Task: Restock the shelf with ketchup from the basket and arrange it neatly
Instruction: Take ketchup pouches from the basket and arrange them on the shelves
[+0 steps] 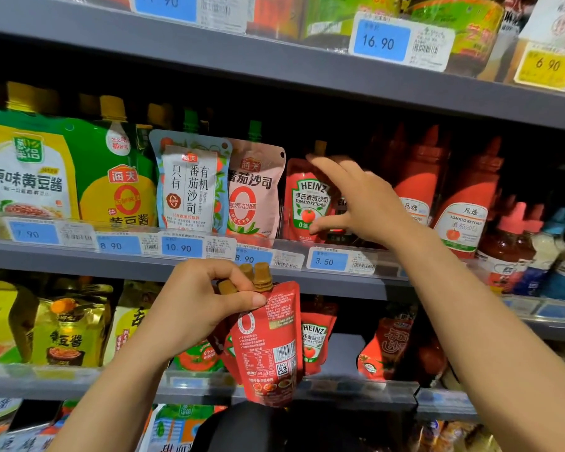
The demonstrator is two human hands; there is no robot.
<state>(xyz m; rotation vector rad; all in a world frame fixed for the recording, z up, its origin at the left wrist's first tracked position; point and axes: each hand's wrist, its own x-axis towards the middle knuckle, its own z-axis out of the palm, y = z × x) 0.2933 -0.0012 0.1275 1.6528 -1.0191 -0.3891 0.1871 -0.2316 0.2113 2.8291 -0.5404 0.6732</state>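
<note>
My left hand [199, 301] grips a bunch of red Heinz ketchup pouches [268, 340] by their brown spouts, below the middle shelf's edge. The pouches hang down with their back labels toward me. My right hand [356, 199] is open on the middle shelf [79, 256], its fingers spread just in front of a standing Heinz ketchup pouch [307, 200]. A second pouch sits behind that hand, mostly hidden. The basket is not in view.
Left of the Heinz slot stand pink and white tomato sauce pouches [222, 187] and yellow-green soybean paste pouches [26, 171]. Red ketchup bottles [463, 203] stand to the right. The lower shelf holds another Heinz pouch [315, 337] and other sauces. Price tags line the shelf edges.
</note>
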